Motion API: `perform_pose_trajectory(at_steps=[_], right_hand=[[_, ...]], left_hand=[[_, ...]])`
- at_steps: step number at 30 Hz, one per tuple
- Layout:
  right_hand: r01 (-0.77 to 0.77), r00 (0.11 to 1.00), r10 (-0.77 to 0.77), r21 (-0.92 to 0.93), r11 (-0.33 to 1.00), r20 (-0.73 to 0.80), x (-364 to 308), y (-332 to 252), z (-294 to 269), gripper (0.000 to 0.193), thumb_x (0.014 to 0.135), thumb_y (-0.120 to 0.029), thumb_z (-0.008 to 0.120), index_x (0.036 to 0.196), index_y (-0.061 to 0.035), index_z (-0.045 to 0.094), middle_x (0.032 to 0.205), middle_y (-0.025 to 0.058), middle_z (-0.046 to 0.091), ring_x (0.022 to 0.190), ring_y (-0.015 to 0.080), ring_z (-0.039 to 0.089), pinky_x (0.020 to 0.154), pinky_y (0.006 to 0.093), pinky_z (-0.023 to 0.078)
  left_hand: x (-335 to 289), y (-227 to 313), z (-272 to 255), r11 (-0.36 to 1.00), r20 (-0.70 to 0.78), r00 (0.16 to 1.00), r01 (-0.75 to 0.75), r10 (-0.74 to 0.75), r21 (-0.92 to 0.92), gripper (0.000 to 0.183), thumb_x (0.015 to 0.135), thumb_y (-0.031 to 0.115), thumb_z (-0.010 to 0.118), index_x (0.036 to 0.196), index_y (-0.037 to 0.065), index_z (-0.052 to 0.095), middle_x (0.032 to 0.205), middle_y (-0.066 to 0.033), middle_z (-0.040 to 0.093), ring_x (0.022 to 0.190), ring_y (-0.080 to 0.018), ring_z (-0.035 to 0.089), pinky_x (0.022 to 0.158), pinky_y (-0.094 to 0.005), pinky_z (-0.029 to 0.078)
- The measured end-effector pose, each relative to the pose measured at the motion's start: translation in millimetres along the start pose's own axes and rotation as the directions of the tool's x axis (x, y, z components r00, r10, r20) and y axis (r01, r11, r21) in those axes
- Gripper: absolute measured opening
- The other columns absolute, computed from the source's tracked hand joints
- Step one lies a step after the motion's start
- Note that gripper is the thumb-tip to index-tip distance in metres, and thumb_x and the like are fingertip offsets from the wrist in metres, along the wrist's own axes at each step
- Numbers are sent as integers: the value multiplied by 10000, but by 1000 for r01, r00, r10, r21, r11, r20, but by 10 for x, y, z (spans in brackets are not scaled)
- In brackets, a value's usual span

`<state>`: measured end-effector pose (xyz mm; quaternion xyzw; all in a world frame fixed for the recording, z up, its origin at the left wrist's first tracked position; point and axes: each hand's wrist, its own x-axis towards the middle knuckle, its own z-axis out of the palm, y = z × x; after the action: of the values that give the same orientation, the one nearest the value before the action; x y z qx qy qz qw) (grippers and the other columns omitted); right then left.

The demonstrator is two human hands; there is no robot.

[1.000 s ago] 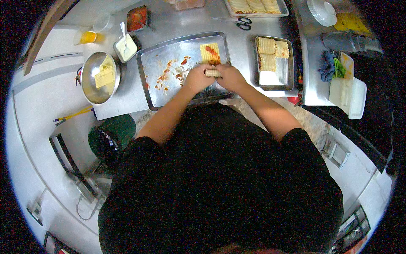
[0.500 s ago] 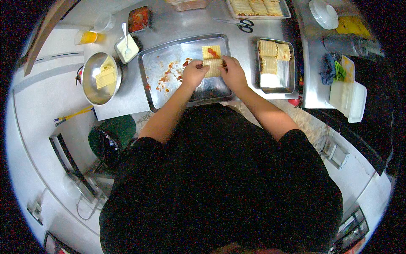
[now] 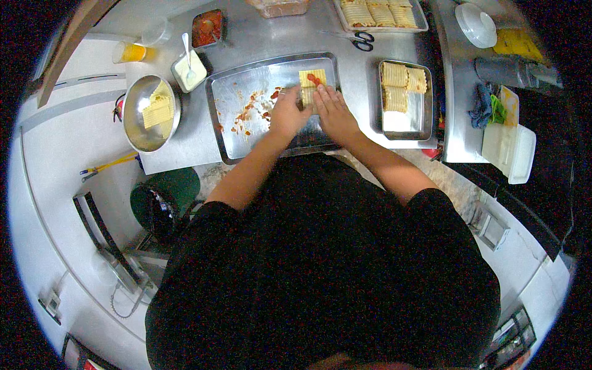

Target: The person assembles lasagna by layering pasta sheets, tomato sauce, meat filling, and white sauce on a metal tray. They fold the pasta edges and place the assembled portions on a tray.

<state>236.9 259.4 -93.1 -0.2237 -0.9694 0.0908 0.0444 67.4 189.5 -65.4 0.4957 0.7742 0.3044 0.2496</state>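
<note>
A ridged yellow lasagna sheet (image 3: 311,76) with a streak of red sauce lies at the right part of a metal baking tray (image 3: 246,143). Its near part is folded over and mostly covered by my hands. My right hand (image 3: 333,113) rests flat on the folded part, fingers stretched out. Beside its left edge is my left hand (image 3: 288,114), fingers and thumb apart, with the thumb reaching toward the pasta. Red sauce smears spot the tray to the left.
Left of the tray stand a steel bowl (image 3: 131,126) of pasta sheets and a white cream tub (image 3: 189,73) with a spoon. A red sauce container (image 3: 207,29), scissors (image 3: 362,42), and a filled tray (image 3: 424,28) are farther back. Right is a pan (image 3: 430,123) of pasta rolls.
My right hand has gone from pinching the pasta's right edge to lying flat over the fold. My left fingers have loosened at the left edge. The view has shifted slightly.
</note>
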Motion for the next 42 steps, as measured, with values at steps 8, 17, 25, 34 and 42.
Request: perform_pose_trajectory(at_steps=[8, 17, 25, 34, 42], right_hand=[[-35, 998, 34, -12, 999, -57, 175, -38, 92, 447, 905, -65, 486, 1336, 50, 490, 1428, 246, 472, 1333, 406, 463, 1134, 475, 374], [-265, 964, 197, 552, 791, 181, 428, 236, -317, 500, 794, -86, 641, 1262, 59, 540, 1217, 255, 632, 1136, 397, 617, 999, 452, 494], [-531, 798, 577, 659, 532, 177, 447, -13, -160, 730, 832, -45, 586, 1483, 107, 294, 1356, 328, 529, 1248, 424, 551, 1084, 428, 433], [-313, 940, 340, 336, 889, -24, 327, -31, -86, 744, 868, -18, 505, 1543, 48, 198, 1566, 297, 280, 1453, 429, 303, 1199, 496, 254], [-106, 994, 109, 125, 986, -18, 242, -38, -29, 737, 851, -39, 512, 1543, -17, 258, 1594, 225, 272, 1482, 398, 256, 1208, 533, 213]], left_hand=[[118, -59, 216, 940, 242, 968, -147, 71, 309, 558, 788, 183, 698, 1303, 32, 545, 1333, -204, 552, 1167, -403, 586, 996, -456, 502], [214, -106, -27, 998, 222, 975, 24, -10, -61, 437, 754, 220, 697, 1124, -8, 656, 1078, -222, 690, 997, -360, 680, 901, -443, 537], [371, -24, 52, 826, 254, 891, 447, -377, -344, 414, 827, 192, 607, 1190, 3, 669, 944, -170, 734, 821, -271, 712, 731, -383, 552], [307, -296, 309, 823, 127, 899, 436, -420, -365, 427, 862, 171, 516, 1218, -16, 661, 1042, -253, 711, 923, -353, 694, 829, -395, 532], [369, -421, 304, 827, 297, 901, 415, -316, -378, 411, 876, 188, 542, 1246, 62, 670, 1115, -242, 697, 1001, -370, 688, 878, -396, 531]])
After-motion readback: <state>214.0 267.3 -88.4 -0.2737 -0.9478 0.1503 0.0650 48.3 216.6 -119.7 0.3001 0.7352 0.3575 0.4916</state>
